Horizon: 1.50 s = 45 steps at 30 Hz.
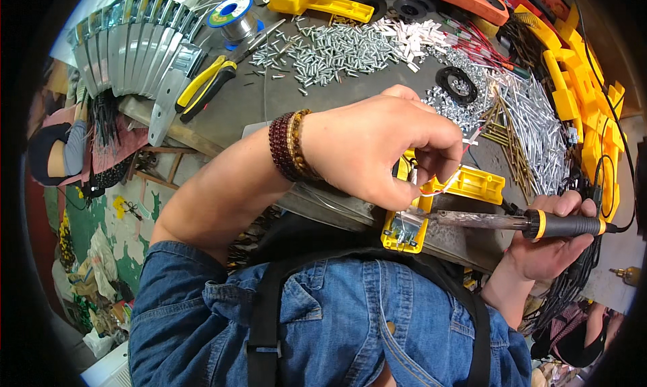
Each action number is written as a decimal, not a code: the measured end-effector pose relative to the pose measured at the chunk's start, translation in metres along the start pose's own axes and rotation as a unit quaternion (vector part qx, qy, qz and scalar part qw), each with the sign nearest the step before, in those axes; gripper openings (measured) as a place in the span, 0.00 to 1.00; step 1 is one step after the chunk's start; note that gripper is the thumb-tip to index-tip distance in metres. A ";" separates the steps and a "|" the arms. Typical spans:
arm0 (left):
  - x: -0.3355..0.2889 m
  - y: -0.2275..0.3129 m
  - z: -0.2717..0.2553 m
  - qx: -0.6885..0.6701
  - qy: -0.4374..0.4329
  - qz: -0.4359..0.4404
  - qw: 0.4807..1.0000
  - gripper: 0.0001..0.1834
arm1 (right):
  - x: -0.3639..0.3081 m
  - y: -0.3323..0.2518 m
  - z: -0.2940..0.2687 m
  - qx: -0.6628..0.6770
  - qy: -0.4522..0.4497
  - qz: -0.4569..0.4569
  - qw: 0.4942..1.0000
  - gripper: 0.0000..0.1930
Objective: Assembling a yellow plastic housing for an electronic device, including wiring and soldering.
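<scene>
- My left hand (377, 147) is curling nearly shut, its fingertips pinching thin white and red wires (448, 181) just above the yellow plastic housing (404, 228) at the near edge of the tabletop (269, 104).
- My right hand (549, 242) is wrapping fully closed around the black-and-orange grip of the soldering iron (512, 220), and I am pointing its dark tip left, into the open housing (whether it touches metal there I cannot tell).
- I am judging the joint as in progress: the wires are being held at the housing, and no cover is on it.
- Much seems left: yellow shells (586, 110) are piling on the right, screws (337, 50) and metal pins (539, 124) are lying loose, and a solder spool (232, 13) and yellow-handled pliers (205, 83) are waiting farther back.
</scene>
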<state>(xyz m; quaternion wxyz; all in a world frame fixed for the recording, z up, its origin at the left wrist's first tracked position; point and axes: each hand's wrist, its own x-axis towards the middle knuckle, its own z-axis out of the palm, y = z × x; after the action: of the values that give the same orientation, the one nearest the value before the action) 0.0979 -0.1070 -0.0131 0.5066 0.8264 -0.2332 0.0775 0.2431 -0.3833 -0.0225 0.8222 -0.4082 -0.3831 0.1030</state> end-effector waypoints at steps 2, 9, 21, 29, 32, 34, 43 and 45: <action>0.000 0.001 0.000 0.003 0.000 -0.002 1.000 0.12 | 0.000 0.000 0.001 -0.003 -0.016 -0.011 1.000 0.25; 0.002 -0.002 -0.001 0.027 0.006 0.001 1.000 0.13 | -0.001 0.002 0.005 -0.020 0.000 -0.045 0.999 0.27; -0.004 0.005 -0.008 0.107 0.021 0.028 0.994 0.14 | -0.002 0.001 0.007 -0.016 -0.009 -0.053 0.998 0.26; -0.077 0.075 0.009 0.419 -0.049 -0.126 0.898 0.13 | 0.001 0.002 0.003 -0.055 0.035 -0.022 0.998 0.26; -0.099 0.068 0.019 0.464 -0.008 -0.100 0.880 0.11 | 0.003 -0.001 0.000 -0.036 0.027 0.000 0.999 0.26; -0.099 0.065 0.016 0.434 0.041 -0.054 0.898 0.12 | 0.003 0.000 -0.002 -0.033 0.022 -0.002 0.999 0.26; -0.038 0.058 0.015 0.295 0.122 -0.042 0.947 0.13 | 0.002 0.004 -0.004 -0.048 0.019 -0.004 0.999 0.26; -0.032 0.053 0.017 0.299 0.132 -0.028 0.945 0.12 | 0.002 0.004 -0.001 -0.057 0.033 -0.003 0.998 0.26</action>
<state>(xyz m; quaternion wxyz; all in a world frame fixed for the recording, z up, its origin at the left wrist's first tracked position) 0.0431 -0.1316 0.0096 0.2646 0.9284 -0.1069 0.2379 0.2458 -0.3807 -0.0245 0.8102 -0.4561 -0.3625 0.0649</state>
